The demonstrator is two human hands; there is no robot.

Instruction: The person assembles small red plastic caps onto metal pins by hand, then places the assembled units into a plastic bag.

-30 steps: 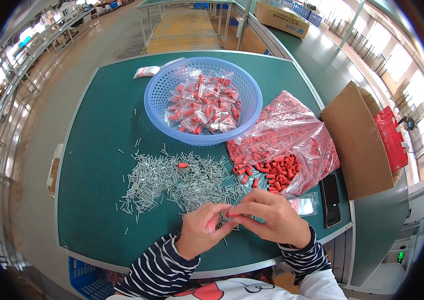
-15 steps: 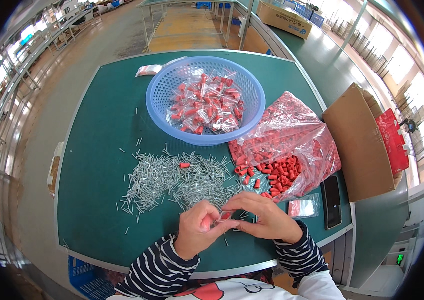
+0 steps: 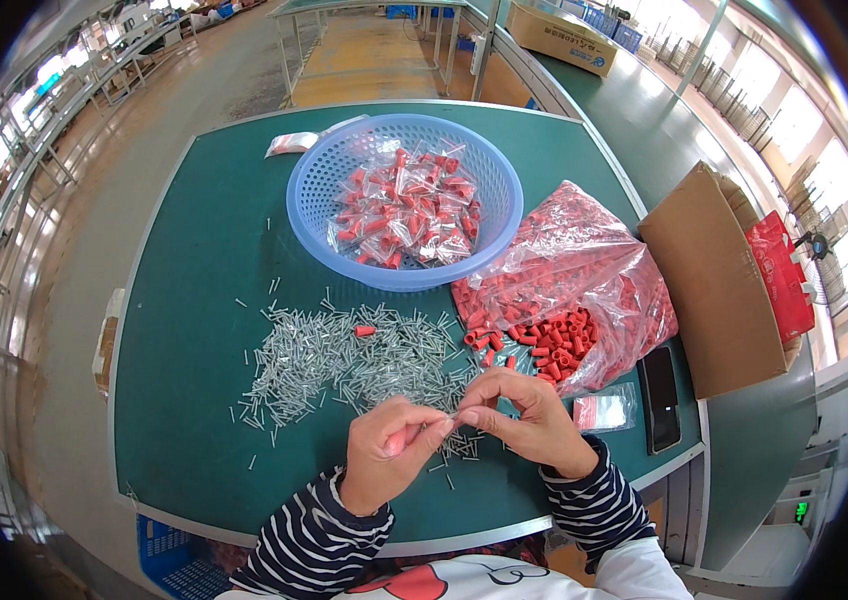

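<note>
My left hand (image 3: 389, 455) and my right hand (image 3: 524, 415) meet above the front edge of the screw pile, thumbs and fingers pinched together. Between the fingertips is a small clear plastic bag, mostly hidden by them. Something pinkish red (image 3: 396, 442) shows within my left hand; its kind is unclear. Under and beyond the hands lies a wide heap of small silver screws (image 3: 344, 360), with one red cap (image 3: 364, 330) resting on it. Loose red caps (image 3: 564, 345) spill from the mouth of a large clear bag (image 3: 594, 270), to the right.
A blue perforated basket (image 3: 309, 240) at the back holds small bags with red caps. By my right forearm lie a packet of empty zip bags (image 3: 606, 410) and a black phone (image 3: 660, 400). An open cardboard box (image 3: 709, 300) stands along the right edge of the green table (image 3: 204, 250).
My fingertips have drawn together and risen slightly away from me. Red inside the small bag showed between the hands before; now the fingers cover it.
</note>
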